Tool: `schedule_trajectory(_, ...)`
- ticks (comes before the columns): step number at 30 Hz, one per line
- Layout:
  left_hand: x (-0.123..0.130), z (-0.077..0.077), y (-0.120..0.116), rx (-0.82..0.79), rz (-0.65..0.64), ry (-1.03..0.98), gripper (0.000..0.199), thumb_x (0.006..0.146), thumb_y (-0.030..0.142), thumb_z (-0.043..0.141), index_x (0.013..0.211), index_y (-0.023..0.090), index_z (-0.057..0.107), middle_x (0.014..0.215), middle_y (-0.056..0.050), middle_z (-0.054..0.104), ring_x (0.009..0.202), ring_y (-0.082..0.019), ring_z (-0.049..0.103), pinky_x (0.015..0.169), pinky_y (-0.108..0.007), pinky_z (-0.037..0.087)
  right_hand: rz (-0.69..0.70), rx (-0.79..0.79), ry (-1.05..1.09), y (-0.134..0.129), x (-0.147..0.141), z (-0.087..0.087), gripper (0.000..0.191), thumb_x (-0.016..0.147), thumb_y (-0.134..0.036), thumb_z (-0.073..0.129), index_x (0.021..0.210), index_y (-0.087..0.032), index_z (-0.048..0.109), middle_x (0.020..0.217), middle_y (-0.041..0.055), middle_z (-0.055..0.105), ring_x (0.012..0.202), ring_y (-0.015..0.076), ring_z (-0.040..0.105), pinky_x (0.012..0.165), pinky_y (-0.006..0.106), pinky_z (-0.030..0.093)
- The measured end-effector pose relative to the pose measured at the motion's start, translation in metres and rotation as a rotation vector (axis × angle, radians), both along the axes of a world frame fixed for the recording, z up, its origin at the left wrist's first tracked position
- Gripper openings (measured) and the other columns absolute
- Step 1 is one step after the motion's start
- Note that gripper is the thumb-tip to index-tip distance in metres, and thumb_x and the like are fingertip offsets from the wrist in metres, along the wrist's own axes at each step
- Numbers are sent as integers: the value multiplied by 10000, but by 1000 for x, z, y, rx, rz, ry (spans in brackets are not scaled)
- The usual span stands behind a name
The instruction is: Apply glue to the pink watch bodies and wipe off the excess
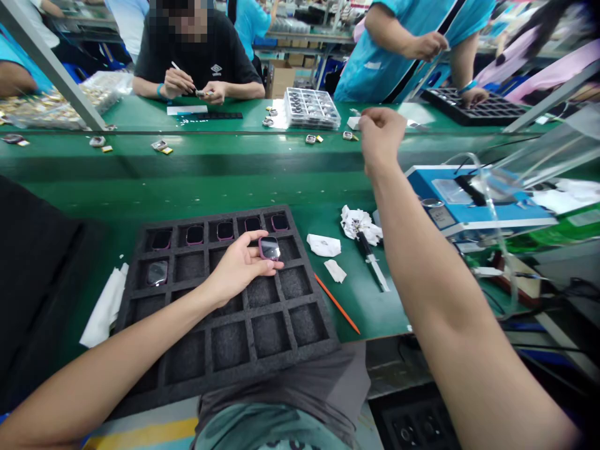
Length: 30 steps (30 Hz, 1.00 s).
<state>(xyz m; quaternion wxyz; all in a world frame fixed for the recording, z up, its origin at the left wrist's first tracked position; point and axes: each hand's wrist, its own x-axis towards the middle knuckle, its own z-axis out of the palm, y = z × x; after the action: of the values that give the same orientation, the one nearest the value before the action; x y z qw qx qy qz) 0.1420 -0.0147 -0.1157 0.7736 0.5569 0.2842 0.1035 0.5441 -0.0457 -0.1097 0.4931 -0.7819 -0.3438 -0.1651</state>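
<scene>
My left hand [244, 262] is closed on a purple-framed smartwatch [269, 248], its glass face turned up, above a black foam tray [269, 334]. Several similar watches lie in the tray's far row, and one more watch [157, 273] is in the second row at the left. Stretched far forward over the bench, my right hand [384, 134] has its fingers curled together. A small white piece [353, 122] shows beside its fingertips; whether they touch it or hold anything, I cannot make out. A watch part with a yellow tab [347, 135] lies just left of that hand.
Right of the tray are an orange stick [337, 304], a dispensing syringe [374, 265], and crumpled tissue [360, 224]. A blue machine [478, 203] stands further right. Across the bench, a person in black [199, 62] works near a clear compartment box [312, 107]. White cloth [105, 306] lies left.
</scene>
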Motion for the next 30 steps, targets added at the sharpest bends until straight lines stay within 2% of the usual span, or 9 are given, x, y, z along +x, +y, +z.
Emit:
schedule_trajectory(2,-1,0,0,10,3,-5,609,777,22,750,1319,131,493,977,-87,766,857,-216,800,757,-312,595,-34,10,42,4,-8,-8,306,992,-181,437,1129,-57,680,1198,181,716,1095,109,659,1010,305,478)
schedule_trajectory(4,-1,-2,0,8,4,-9,611,771,28,759,1310,136,493,966,-80,766,856,-216,801,752,-309,593,1,-46,139,10,-14,-19,317,991,-265,470,974,-49,702,1049,141,750,1024,107,675,956,289,494)
schedule_trajectory(6,-2,-4,2,-3,-7,-22,617,754,18,767,1295,144,496,961,-72,766,863,-217,802,750,-304,593,6,-59,211,13,-14,-21,301,961,-290,526,959,-52,711,997,123,758,966,122,687,932,303,519)
schedule_trajectory(10,-3,-6,6,-7,-16,-61,637,736,6,785,1286,162,506,961,-61,769,884,-216,804,755,-297,600,96,48,272,4,-32,7,282,943,-241,566,1149,-109,707,989,110,750,871,153,714,841,332,558)
schedule_trajectory(13,-3,-2,7,-22,8,-62,652,734,-1,787,1300,161,506,971,-63,772,900,-214,805,764,-294,606,403,-32,100,-25,-100,23,257,950,-295,619,1138,-156,727,933,83,758,816,141,702,780,310,542)
schedule_trajectory(16,-2,1,7,-55,20,-77,677,715,-19,790,1302,155,502,941,-49,777,871,-190,796,787,-291,607,746,-153,-246,-64,-188,15,169,931,-306,670,1051,-215,745,1014,35,782,910,166,713,810,323,551)
schedule_trajectory(19,-2,4,6,-85,19,-97,693,692,0,823,1294,148,513,892,-20,778,784,-144,766,806,-285,607,772,-279,-569,-87,-243,-2,170,960,-250,630,1083,-190,731,1099,54,783,945,195,697,787,358,511)
schedule_trajectory(21,-3,3,6,-90,21,-83,715,681,40,863,1300,150,522,889,-17,782,778,-137,757,800,-272,608,732,-303,-659,-89,-254,-9,171,970,-238,611,1083,-180,725,1079,52,783,921,195,678,755,367,476)
schedule_trajectory(30,-7,-5,9,-76,21,-99,691,674,160,929,1268,173,576,899,-32,798,814,-161,775,818,-283,624,664,-373,-766,-78,-244,-15,209,1024,-277,528,1079,-213,719,1026,23,778,876,160,623,735,353,415)
